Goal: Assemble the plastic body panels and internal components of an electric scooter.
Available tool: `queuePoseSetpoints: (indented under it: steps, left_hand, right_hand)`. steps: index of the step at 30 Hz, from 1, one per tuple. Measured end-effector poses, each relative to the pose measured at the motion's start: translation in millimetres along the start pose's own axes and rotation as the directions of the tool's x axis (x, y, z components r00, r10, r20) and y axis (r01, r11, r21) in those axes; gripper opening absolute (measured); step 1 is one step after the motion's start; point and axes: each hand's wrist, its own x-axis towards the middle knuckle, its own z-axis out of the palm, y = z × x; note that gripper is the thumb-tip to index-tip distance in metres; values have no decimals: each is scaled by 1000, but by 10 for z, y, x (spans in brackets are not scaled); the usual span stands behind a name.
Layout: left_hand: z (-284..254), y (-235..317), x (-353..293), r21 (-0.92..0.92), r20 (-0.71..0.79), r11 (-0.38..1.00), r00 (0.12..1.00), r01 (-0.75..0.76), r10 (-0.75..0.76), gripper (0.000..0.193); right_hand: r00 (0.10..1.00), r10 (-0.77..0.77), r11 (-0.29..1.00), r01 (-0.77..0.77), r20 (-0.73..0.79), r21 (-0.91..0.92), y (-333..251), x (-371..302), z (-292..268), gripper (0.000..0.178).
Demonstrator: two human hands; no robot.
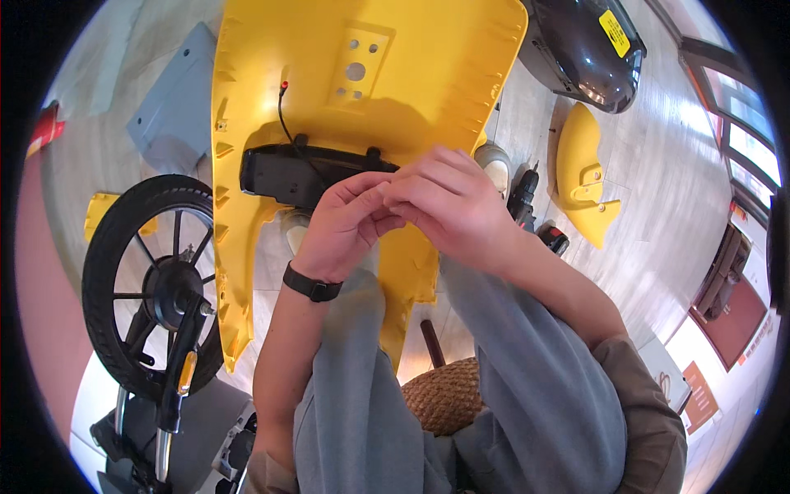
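Note:
My left hand [341, 224], with a black band on its wrist, meets my right hand [451, 202] above my lap. The fingers of both are curled and pinched together; anything between them is hidden. Just beyond them is a large yellow plastic panel [428, 66], its ribbed inner side showing. Across the panel lies a long black housing [280, 174], partly covered by my hands. A thin black cable [288, 128] rises from it to a red-tipped end.
A black spoked wheel on a fork [90, 288] stands at left, near a grey panel [177, 103]. On the right are a power drill [522, 193], a curved yellow fender [578, 156] and a glossy black shell [576, 62]. A woven stool [444, 399] shows between my legs.

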Motion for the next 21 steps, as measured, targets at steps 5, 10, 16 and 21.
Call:
queuePoseSetpoints:
  steps: [5, 10, 16, 21]
  left_hand:
    - [2, -51, -13, 31, -62, 999, 998, 25, -23, 29]
    - [-157, -119, -20, -38, -83, 998, 995, 49, -52, 29]
    - [-308, -157, -28, 447, -331, 886, 897, -123, 292, 22]
    - [-576, -252, -111, 859, -291, 500, 703, -106, 649, 20]
  right_hand:
    - [999, 43, 997, -42, 16, -70, 70, -112, 35, 24]
    - [997, 78, 997, -78, 2, -2, 82, -119, 125, 21]
    - [973, 222, 975, -219, 66, -40, 157, 72, 37, 12]
    - [877, 302, 922, -169, 374, -348, 377, 489, 214, 10]
